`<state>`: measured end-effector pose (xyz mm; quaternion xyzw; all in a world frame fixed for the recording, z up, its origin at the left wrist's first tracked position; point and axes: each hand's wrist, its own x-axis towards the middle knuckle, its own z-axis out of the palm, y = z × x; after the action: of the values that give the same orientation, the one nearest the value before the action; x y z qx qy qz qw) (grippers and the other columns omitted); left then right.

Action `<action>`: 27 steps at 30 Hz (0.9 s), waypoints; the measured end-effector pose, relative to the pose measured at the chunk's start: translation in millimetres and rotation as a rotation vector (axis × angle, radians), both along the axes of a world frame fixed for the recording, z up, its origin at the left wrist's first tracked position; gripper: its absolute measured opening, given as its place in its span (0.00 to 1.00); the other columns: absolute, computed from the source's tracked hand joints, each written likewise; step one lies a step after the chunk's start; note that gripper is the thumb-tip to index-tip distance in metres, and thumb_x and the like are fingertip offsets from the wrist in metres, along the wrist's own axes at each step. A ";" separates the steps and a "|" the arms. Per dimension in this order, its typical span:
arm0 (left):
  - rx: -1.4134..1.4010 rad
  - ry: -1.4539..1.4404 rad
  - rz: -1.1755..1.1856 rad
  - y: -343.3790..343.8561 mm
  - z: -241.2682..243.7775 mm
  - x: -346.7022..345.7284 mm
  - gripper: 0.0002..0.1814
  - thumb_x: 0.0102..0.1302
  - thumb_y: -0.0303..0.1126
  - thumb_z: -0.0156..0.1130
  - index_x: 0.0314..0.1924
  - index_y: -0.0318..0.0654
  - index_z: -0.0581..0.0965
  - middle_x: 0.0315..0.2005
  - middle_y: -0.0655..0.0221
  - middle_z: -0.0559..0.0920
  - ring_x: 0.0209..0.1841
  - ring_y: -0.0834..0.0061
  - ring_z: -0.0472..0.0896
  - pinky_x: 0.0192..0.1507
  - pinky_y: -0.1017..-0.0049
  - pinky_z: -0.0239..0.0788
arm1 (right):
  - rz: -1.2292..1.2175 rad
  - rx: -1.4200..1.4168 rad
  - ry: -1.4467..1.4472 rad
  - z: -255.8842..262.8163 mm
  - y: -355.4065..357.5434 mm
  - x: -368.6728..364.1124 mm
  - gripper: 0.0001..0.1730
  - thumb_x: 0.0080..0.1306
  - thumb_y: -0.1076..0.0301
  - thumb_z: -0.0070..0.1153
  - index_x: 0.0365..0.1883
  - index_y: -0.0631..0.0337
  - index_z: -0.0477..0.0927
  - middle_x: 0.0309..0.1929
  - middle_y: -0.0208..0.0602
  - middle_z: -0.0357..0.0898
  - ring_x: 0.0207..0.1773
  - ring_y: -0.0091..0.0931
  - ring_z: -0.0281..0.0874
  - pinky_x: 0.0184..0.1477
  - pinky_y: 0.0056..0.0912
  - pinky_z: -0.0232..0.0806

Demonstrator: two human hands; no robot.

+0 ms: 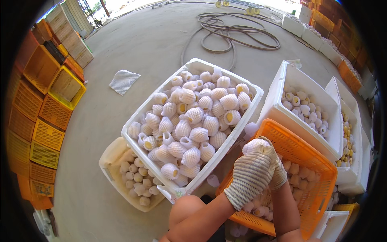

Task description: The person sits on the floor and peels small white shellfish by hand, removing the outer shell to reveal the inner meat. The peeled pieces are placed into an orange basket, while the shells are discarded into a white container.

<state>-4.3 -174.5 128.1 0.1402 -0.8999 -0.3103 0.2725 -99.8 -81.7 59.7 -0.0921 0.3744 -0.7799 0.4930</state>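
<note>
Striped knit gloves cover both my hands. They meet around a fruit in a white foam net sleeve (254, 146), over the near left part of an orange plastic crate (325, 181). My left hand (252, 174) grips it from the near side. My right hand (278, 172) closes on it from the right, its fingers partly hidden behind the left. More sleeved pieces (297, 175) lie inside the crate. Left of my hands, a white foam box (222, 154) is heaped with sleeved fruits (190, 118), some showing yellow at the open ends.
Sleeved pieces fill part of a beige tub (107, 169) under the box's left side. Foam boxes (272, 103) of fruit stand at right. Stacked plastic crates (48, 133) line the left. A coiled hose (239, 33) and a foam sheet (124, 82) lie on the concrete floor.
</note>
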 end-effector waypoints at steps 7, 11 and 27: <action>0.230 0.523 0.098 -24.6 13.6 4.0 0.08 0.61 0.22 0.67 0.40 0.38 0.78 0.33 0.61 0.82 0.33 0.61 0.83 0.37 0.67 0.75 | -0.278 0.085 1.530 16.5 -214.0 11.9 0.32 0.60 0.71 0.68 0.63 0.55 0.74 0.56 0.41 0.78 0.54 0.36 0.80 0.54 0.37 0.75; 0.290 0.535 0.184 -32.8 15.3 -4.2 0.08 0.61 0.21 0.67 0.41 0.37 0.79 0.33 0.62 0.83 0.33 0.66 0.83 0.39 0.71 0.75 | 0.112 0.304 2.131 -12.0 -277.1 -3.3 0.17 0.60 0.63 0.63 0.48 0.52 0.80 0.53 0.37 0.81 0.56 0.38 0.78 0.57 0.44 0.70; 0.902 0.387 0.240 -45.9 5.7 0.7 0.02 0.68 0.24 0.63 0.39 0.35 0.80 0.29 0.72 0.82 0.27 0.85 0.78 0.30 0.84 0.71 | 0.048 0.890 0.598 -126.9 51.1 64.5 0.24 0.61 0.64 0.66 0.53 0.66 0.79 0.45 0.41 0.83 0.43 0.27 0.80 0.45 0.28 0.75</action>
<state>-3.7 -220.5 133.8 0.2863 -0.5868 -0.6551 0.3802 -35.3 -30.6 -67.3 -0.1010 0.7907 -0.4740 0.3740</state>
